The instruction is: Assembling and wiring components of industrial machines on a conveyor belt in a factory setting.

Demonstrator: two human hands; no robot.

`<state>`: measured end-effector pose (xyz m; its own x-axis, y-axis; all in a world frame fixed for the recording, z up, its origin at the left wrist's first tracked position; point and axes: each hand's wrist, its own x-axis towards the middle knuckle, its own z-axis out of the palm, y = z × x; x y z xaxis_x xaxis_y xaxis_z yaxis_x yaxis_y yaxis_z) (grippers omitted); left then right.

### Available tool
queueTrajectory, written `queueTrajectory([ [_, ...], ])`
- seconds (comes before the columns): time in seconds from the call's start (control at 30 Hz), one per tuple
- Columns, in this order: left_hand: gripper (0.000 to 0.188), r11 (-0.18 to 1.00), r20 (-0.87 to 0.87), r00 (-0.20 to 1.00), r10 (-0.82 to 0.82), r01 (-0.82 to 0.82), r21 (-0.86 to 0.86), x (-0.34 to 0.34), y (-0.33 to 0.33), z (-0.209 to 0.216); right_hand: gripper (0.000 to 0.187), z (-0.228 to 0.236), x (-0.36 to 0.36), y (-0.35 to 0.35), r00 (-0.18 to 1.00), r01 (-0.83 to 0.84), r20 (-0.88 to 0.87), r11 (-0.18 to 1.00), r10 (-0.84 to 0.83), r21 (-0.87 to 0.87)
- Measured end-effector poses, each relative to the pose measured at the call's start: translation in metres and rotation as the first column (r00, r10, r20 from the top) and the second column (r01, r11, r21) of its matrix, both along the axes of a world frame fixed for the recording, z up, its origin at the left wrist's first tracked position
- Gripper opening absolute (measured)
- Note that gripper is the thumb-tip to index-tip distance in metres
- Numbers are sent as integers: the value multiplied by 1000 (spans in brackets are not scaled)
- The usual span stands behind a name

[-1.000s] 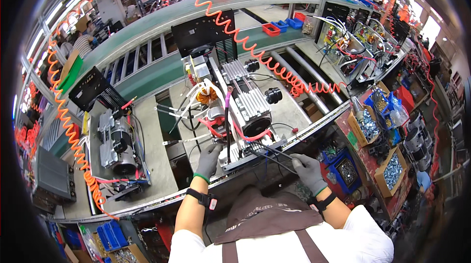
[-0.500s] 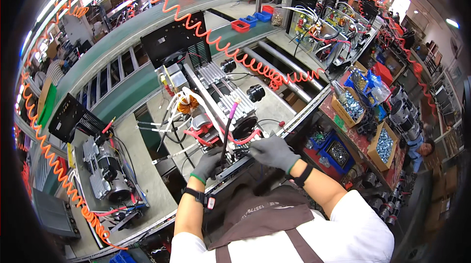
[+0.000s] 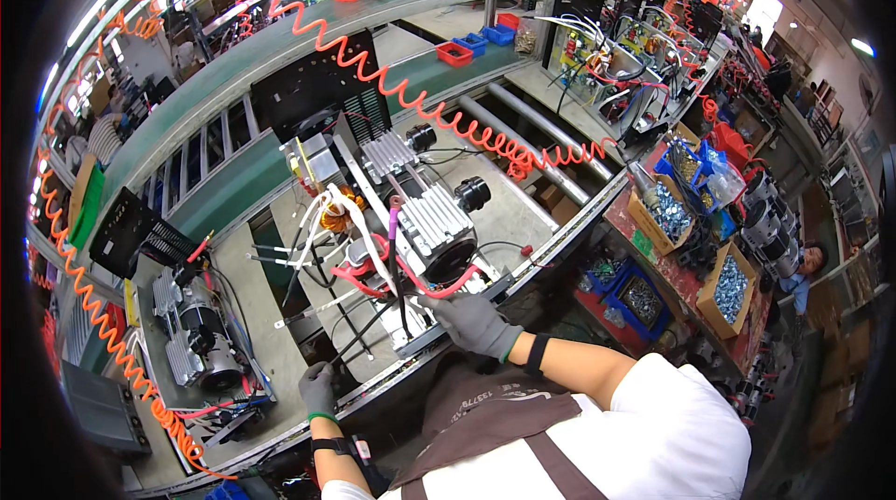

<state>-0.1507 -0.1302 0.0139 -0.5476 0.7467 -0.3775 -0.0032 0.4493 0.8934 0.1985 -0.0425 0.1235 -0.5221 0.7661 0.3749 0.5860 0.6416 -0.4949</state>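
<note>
On the bench in front of me sits a motor-driven machine with silver finned cylinders [image 3: 436,223], a copper-wound ring coil [image 3: 343,209] and bundled white cables [image 3: 371,225]. My left hand [image 3: 318,390], gloved in grey, is at the bench's front edge, closed around the end of a thin black cable [image 3: 359,336] that slants up to the machine. My right hand [image 3: 478,325], also gloved, is at the machine's front edge beside a red cable [image 3: 446,287]. Its fingers are bent together; what they grip is hidden. An upright black cable with a purple sleeve [image 3: 393,225] stands just left of it.
A second finned machine [image 3: 198,327] lies to the left. Coiled orange air hoses [image 3: 411,90] hang across the bench. On the right, a red-topped table holds boxes of screws [image 3: 728,284] and blue bins [image 3: 644,295]. Metal rollers [image 3: 551,141] lie beyond. Other people work farther off.
My left hand has moved left and down, away from the machine, with the black cable now stretched out to it. My right hand has shifted left and slightly down along the front edge.
</note>
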Motion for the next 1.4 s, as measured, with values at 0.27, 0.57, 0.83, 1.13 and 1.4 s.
queueTrajectory([
  [0.27, 19, 977, -194, 967, 163, -186, -107, -51, -14, -30, 58, 10, -33, 20, 962, 37, 267, 944, 55, -328],
  [0.57, 29, 919, -70, 933, 354, -361, -158, -61, -123, -49, 40, -16, 57, -23, 996, -92, 7, 981, 94, -170],
  [0.83, 47, 999, -704, 709, -40, 12, -45, -8, -112, 73, 40, -29, 134, -4, 839, 441, -72, 750, -540, -493],
  [1.13, 47, 758, -787, 406, -464, 641, -116, 159, 10, 85, 49, -42, 83, 29, 653, 50, -233, 348, -721, -936],
  [1.4, 15, 871, -867, 428, -257, 490, -16, 172, 32, 52, 34, -48, 98, 53, 736, 35, -281, 450, -616, -893],
])
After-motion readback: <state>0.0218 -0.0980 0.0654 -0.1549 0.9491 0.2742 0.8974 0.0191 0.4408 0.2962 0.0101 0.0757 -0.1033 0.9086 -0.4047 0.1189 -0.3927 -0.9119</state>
